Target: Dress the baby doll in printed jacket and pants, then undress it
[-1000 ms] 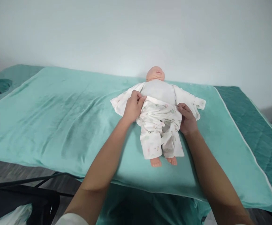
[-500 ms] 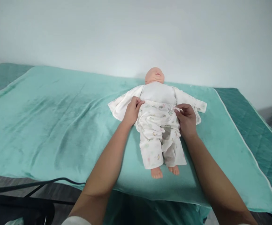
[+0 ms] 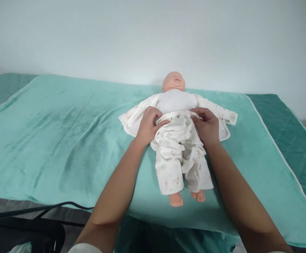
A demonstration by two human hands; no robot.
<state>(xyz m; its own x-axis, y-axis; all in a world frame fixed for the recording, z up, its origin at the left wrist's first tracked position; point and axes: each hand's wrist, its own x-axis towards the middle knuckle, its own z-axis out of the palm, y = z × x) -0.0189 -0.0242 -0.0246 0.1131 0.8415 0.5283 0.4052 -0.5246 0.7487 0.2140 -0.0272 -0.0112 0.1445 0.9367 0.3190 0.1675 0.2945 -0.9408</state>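
Observation:
A baby doll (image 3: 173,82) lies on its back, its head toward the wall and its bare feet toward me. A white patterned jacket (image 3: 217,111) is on its arms and spread open at the front, showing the plain white torso. Printed white baby trousers (image 3: 172,149) cover its hips and legs, with a gap at the crotch. At one side of the waistband, my left hand (image 3: 148,127) grips the trousers, its thumb across their front and the other fingers curled at the side. Opposite it, my right hand (image 3: 208,127) pinches the waistband between thumb and fingers.
A light green plush cover (image 3: 50,140) with wrinkles lies over a darker green quilted spread (image 3: 287,130). The white wall (image 3: 142,38) rises behind the bed. Below the front edge at left are a dark bar (image 3: 37,210) and a black object (image 3: 21,235).
The trousers' waistband sits a little higher against the torso. My left thumb has moved onto the trousers' front, and my right hand has shifted slightly inward and up.

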